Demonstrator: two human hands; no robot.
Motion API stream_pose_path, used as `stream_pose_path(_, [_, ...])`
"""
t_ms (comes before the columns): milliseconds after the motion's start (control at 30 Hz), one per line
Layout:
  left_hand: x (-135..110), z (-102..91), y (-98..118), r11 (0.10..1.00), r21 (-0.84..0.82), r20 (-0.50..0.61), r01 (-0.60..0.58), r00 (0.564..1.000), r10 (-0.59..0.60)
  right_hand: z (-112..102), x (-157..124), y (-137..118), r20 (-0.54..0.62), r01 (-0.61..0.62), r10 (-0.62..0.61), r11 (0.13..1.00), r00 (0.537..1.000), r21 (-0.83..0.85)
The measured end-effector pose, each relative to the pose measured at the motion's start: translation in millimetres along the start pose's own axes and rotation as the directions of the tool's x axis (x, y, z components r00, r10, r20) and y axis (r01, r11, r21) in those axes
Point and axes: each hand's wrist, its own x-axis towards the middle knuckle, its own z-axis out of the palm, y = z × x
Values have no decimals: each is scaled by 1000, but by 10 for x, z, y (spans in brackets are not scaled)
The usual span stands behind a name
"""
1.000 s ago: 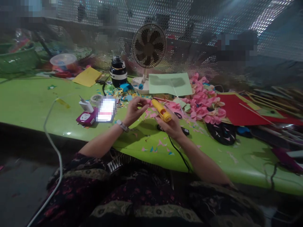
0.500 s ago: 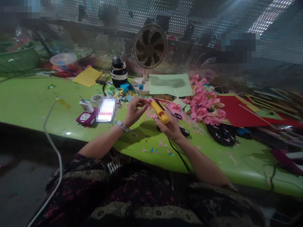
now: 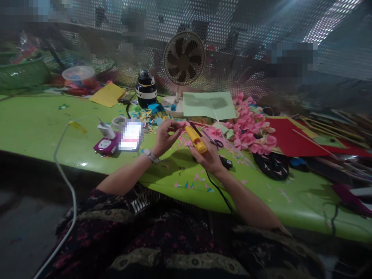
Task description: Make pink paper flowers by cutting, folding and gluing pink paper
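Observation:
My right hand [image 3: 211,158] is wrapped round a yellow hot glue gun [image 3: 194,136], whose front end points away from me and to the left. A black cord [image 3: 216,188] runs from beneath that hand over the table's front edge. Just left of the gun's tip, my left hand [image 3: 166,135] has thumb and fingertips pinched on a small pink paper piece [image 3: 183,124], partly hidden by the fingers. A pair of scissors [image 3: 216,143] with dark handles lies behind my right hand. Pink paper flowers [image 3: 247,130] are heaped to the right.
On the green table [image 3: 37,128] lie a lit phone [image 3: 130,135], a purple power adapter [image 3: 106,146] and a tape roll [image 3: 118,122]. A fan [image 3: 184,58], a black bottle [image 3: 146,91] and green paper [image 3: 207,104] stand or lie behind. Red sheets [image 3: 286,135] are on the right.
The glue gun has shifted very slightly left in my right hand's grip. My left hand keeps its pinch in nearly the same place.

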Motion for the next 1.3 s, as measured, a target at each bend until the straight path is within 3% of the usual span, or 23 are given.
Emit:
stream_pose_path(433, [-2, 3, 3, 997, 45, -14, -65, 998, 66, 9, -9, 47, 6, -9, 9, 999, 1000, -38])
stream_pose_path(833, [1, 1, -6, 996, 54, -4, -71, 997, 71, 5, -9, 40, 44, -16, 17, 1000, 999, -24])
stream_pose_path(1300, [-3, -3, 9, 998, 29, 13, -64, 998, 64, 11, -9, 43, 7, -23, 23, 1000, 1000, -17])
